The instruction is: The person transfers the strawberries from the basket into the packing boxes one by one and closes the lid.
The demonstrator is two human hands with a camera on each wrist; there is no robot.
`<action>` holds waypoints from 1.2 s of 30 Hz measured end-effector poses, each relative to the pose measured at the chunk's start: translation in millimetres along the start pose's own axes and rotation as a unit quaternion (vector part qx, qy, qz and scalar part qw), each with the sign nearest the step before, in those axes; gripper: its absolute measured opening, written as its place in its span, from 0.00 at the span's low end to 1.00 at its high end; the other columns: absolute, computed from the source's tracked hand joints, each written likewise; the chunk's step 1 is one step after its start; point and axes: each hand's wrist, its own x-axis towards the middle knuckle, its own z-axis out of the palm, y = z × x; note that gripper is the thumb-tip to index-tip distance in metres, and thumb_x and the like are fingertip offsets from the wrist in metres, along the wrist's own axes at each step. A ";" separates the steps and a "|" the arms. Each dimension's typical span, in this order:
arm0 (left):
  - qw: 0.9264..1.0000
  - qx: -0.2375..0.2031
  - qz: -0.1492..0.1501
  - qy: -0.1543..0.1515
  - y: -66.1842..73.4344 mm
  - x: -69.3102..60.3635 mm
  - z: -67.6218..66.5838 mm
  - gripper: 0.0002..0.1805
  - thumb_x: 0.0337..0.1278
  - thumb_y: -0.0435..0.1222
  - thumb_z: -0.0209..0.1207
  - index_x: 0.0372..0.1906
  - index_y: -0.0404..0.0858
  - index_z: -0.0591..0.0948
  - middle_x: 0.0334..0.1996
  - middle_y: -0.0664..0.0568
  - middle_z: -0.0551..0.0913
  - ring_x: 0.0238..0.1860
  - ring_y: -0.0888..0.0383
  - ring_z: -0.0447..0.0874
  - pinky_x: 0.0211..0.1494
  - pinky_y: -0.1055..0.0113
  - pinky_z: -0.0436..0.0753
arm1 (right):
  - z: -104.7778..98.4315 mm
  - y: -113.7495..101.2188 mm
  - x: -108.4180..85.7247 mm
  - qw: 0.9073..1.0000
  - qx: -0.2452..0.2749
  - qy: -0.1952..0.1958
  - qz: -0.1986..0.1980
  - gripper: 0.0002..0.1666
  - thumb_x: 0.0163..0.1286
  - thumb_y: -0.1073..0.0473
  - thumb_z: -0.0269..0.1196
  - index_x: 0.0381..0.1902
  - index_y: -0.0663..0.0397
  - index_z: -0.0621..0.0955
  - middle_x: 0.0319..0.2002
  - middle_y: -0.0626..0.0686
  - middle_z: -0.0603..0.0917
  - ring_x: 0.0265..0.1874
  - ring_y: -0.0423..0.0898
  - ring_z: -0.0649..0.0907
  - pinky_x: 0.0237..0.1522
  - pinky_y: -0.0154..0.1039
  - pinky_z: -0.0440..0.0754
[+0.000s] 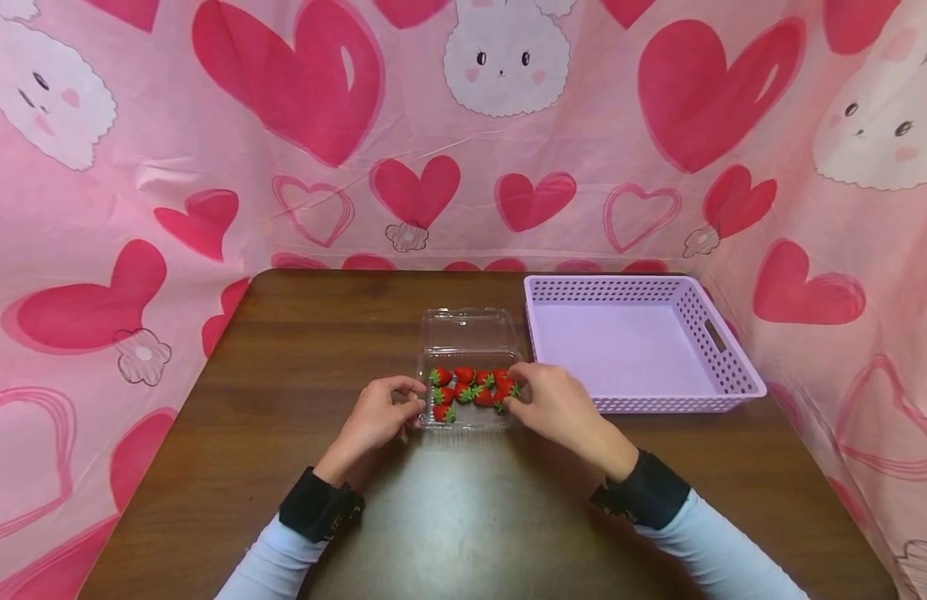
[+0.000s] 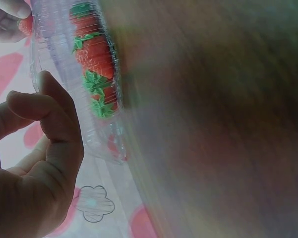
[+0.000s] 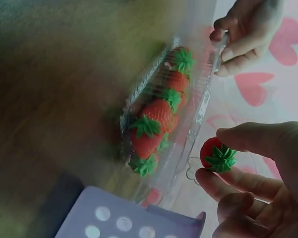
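Observation:
A clear plastic clamshell box (image 1: 471,423) stands on the table with its lid (image 1: 468,330) folded back. Inside lie several red strawberries (image 1: 463,392) with green leaf caps. At the box's left rim, my left hand (image 1: 384,410) holds the edge between thumb and fingers. My right hand (image 1: 555,408) is over the right rim. Between its thumb and fingertips it pinches one strawberry (image 3: 218,155), seen clear of the others in the right wrist view. The fingers of my left hand (image 2: 42,144) curl beside the box wall in the left wrist view.
A light purple perforated basket (image 1: 643,403) sits to the right of the box, close to my right hand. The brown wooden table (image 1: 283,467) carries both. Pink cloth (image 1: 463,125) with hearts and rabbits hangs behind the table and along both sides.

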 end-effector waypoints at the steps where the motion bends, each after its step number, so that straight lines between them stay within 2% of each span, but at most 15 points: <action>1: 1.000 0.000 -0.001 0.000 -0.1 -0.2 0.2 0.09 0.69 0.29 0.67 0.51 0.33 0.86 0.25 0.48 0.84 0.25 0.43 0.84 0.26 0.51 0.85 | 1.1 -0.6 -0.2 1.000 -0.001 -0.002 0.002 0.20 0.62 0.56 0.79 0.50 0.58 0.88 0.35 0.50 0.88 0.26 0.43 0.80 0.30 0.42 0.82; 9: 1.000 -0.002 -0.001 0.001 -0.3 0.1 0.9 0.09 0.68 0.28 0.67 0.51 0.33 0.86 0.24 0.48 0.84 0.25 0.43 0.85 0.26 0.50 0.85 | 7.3 -2.6 0.2 1.000 -0.009 -0.010 0.000 0.20 0.62 0.57 0.79 0.49 0.58 0.88 0.37 0.50 0.88 0.28 0.41 0.82 0.30 0.41 0.82; 14: 1.000 -0.001 0.000 0.001 0.1 -0.3 0.7 0.09 0.68 0.28 0.67 0.50 0.33 0.86 0.25 0.49 0.84 0.24 0.42 0.84 0.26 0.50 0.85 | 11.6 -4.0 0.5 1.000 -0.022 -0.007 -0.013 0.19 0.62 0.57 0.78 0.49 0.57 0.88 0.38 0.50 0.88 0.30 0.44 0.83 0.34 0.45 0.83; 19: 1.000 -0.001 0.002 0.001 -0.4 -0.2 0.7 0.09 0.69 0.28 0.66 0.51 0.32 0.86 0.25 0.48 0.84 0.25 0.43 0.85 0.25 0.50 0.85 | 17.2 -5.8 3.1 0.999 -0.034 -0.009 -0.023 0.19 0.61 0.56 0.79 0.47 0.55 0.88 0.32 0.47 0.85 0.28 0.44 0.80 0.31 0.44 0.81; 28: 1.000 -0.008 0.000 0.000 -0.4 -0.2 1.5 0.10 0.68 0.28 0.67 0.51 0.32 0.86 0.26 0.49 0.85 0.24 0.42 0.85 0.25 0.51 0.84 | 25.7 -10.6 11.0 0.999 -0.037 -0.031 -0.023 0.18 0.62 0.54 0.79 0.47 0.53 0.88 0.29 0.45 0.84 0.26 0.44 0.79 0.27 0.43 0.78; 36: 1.000 -0.003 -0.004 0.002 0.1 -0.4 0.6 0.10 0.69 0.29 0.66 0.51 0.33 0.86 0.26 0.49 0.85 0.24 0.43 0.85 0.25 0.51 0.84 | 31.3 -12.6 19.1 0.997 0.001 -0.073 -0.016 0.17 0.64 0.52 0.78 0.47 0.53 0.89 0.26 0.43 0.83 0.23 0.43 0.77 0.27 0.41 0.77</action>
